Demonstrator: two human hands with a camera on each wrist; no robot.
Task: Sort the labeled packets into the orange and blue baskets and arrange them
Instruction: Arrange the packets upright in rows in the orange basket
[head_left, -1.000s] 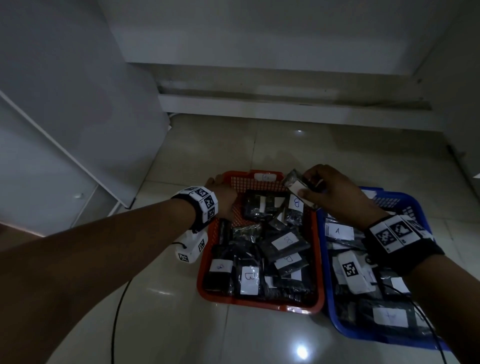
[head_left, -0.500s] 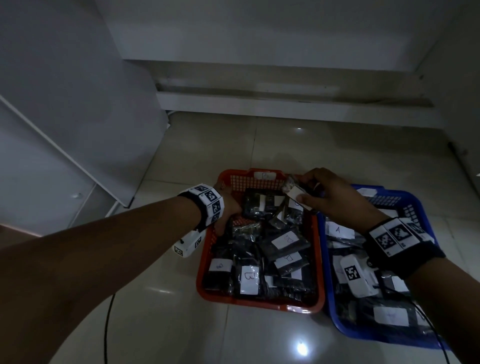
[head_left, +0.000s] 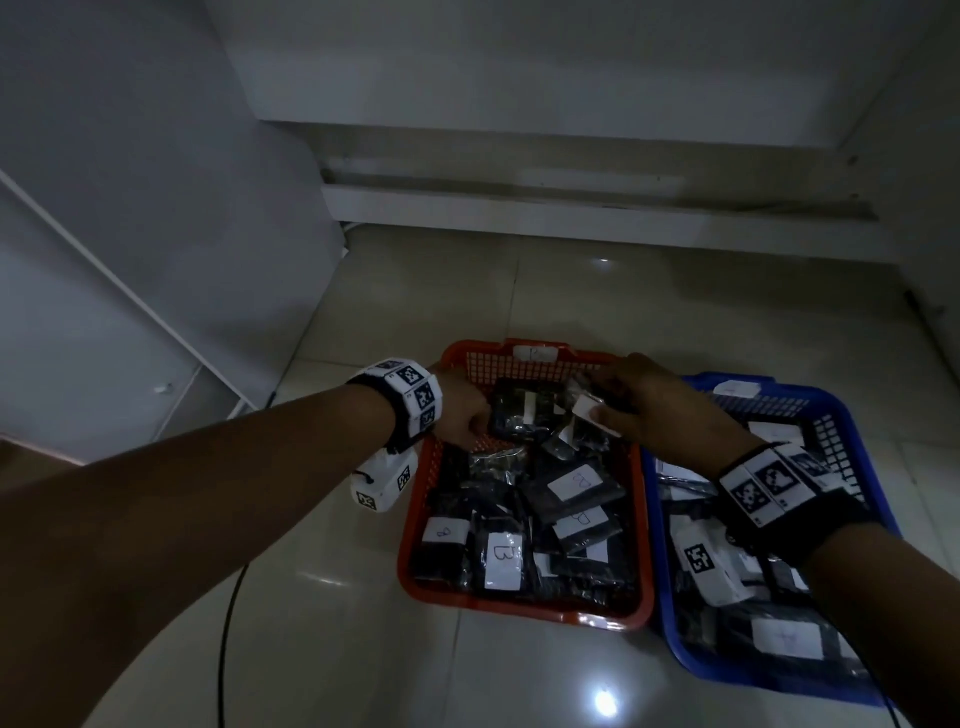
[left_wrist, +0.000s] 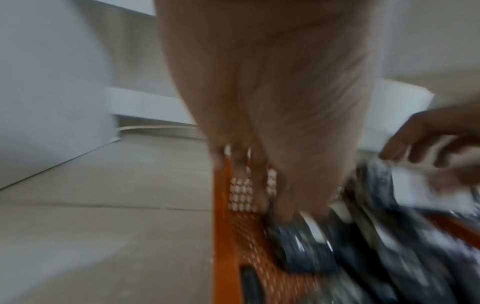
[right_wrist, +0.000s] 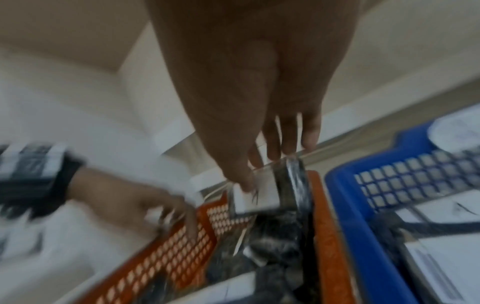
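The orange basket (head_left: 519, 613) stands on the floor with several dark packets labelled B (head_left: 501, 561) inside. To its right, the blue basket (head_left: 852, 452) holds packets with white labels (head_left: 784, 636). My right hand (head_left: 608, 400) hovers over the orange basket's far end and pinches a dark packet (head_left: 589, 410), thumb on its white label (right_wrist: 259, 195). My left hand (head_left: 462, 415) grips the orange basket's far left wall (left_wrist: 223, 226), fingers on the rim and thumb (left_wrist: 283, 205) inside, down by a packet. Both wrist views are blurred.
A white cabinet (head_left: 130, 260) runs along the left, and a wall with a low ledge (head_left: 571, 208) closes the far side. Glossy floor tiles (head_left: 519, 291) surround the baskets. A black cable (head_left: 228, 623) trails under my left arm.
My right hand has brought the packet lower and leftward, further over the orange basket's far end. My left hand has shifted from outside the rim onto the basket's far left corner.
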